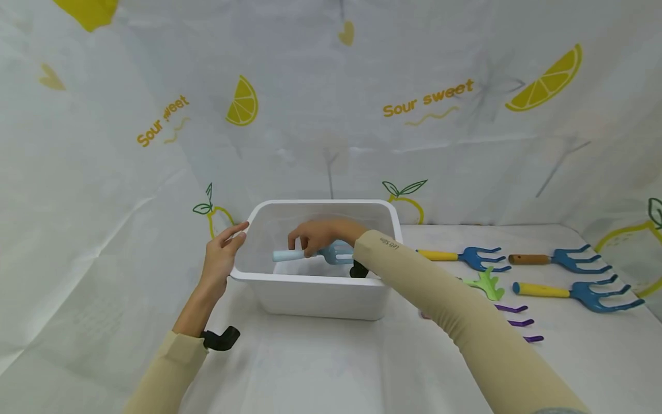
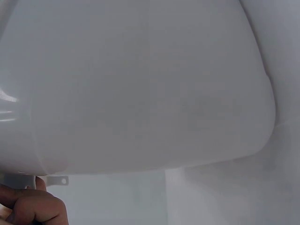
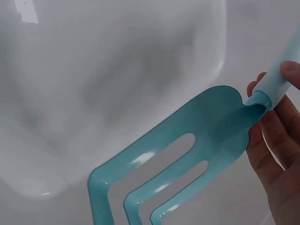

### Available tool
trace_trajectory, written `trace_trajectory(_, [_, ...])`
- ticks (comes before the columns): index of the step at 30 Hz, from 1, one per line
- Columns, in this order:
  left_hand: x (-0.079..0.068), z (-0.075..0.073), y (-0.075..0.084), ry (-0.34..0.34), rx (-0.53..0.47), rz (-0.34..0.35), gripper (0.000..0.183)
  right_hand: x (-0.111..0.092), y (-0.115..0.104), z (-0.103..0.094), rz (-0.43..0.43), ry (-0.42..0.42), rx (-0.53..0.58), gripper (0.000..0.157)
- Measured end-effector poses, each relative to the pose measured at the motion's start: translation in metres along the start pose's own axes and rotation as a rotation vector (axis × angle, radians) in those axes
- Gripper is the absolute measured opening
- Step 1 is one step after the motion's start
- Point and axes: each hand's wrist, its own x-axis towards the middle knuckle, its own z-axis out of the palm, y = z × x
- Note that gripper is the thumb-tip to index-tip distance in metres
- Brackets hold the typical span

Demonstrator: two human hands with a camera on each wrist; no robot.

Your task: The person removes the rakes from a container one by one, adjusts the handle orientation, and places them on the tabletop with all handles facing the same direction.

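In the head view, a white plastic tub [image 1: 320, 298] stands against the back cloth. My right hand [image 1: 316, 234] reaches over its right rim and grips a light blue hand rake [image 1: 286, 256] by the handle, inside the opening. The right wrist view shows the teal, bent-tipped tines of the hand rake [image 3: 211, 122], with fingers and thumb around the lower handle [image 3: 274, 84]. At the tub's left rim, my left hand [image 1: 217, 261] holds the edge; only part of that hand [image 2: 37, 208] appears in the left wrist view, beside the tub wall [image 2: 140, 93].
To the right lie blue rakes with yellow handles [image 1: 437, 255] [image 1: 543, 290], a blue rake with a brown handle [image 1: 530, 259], a green tool [image 1: 488, 283] and purple tines [image 1: 521, 323]. My right sleeve [image 1: 439, 293] partly covers the last two. A lemon-print cloth [image 1: 320, 86] hangs behind.
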Motion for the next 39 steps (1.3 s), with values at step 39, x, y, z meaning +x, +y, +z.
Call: trace_trajectory(39, [-0.003,0.002,0.003,0.007,0.006,-0.024,0.048,-0.127,-0.041,-0.062,-0.038,0.164,-0.143,0.031])
